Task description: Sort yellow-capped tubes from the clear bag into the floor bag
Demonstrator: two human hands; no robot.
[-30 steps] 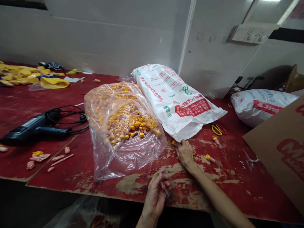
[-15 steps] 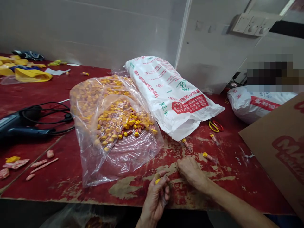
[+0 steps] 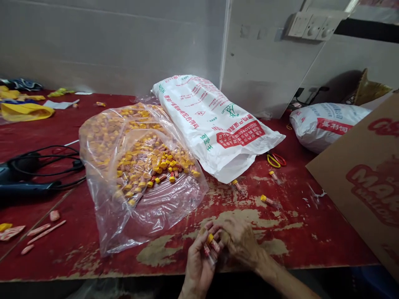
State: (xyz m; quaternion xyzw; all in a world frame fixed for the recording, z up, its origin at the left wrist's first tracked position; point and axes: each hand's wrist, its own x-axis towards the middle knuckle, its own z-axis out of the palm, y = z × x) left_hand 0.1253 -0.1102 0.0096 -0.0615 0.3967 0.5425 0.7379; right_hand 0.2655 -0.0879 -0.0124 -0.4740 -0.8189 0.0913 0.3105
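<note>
The left hand point(image 3: 198, 265) held two yellow-capped plastic tubes point(image 3: 212, 245) in its fingers point(image 3: 202, 241); the right hand point(image 3: 240, 243) closed against them from the right. Ahead of the fingers, a clear plastic bag point(image 3: 146, 220) of similar tubes lay to the left on the red table point(image 3: 299, 241). A white woven sack point(image 3: 212, 124) lay directly beyond, and three loose tubes point(image 3: 269, 201) lay beyond and to the right.
</note>
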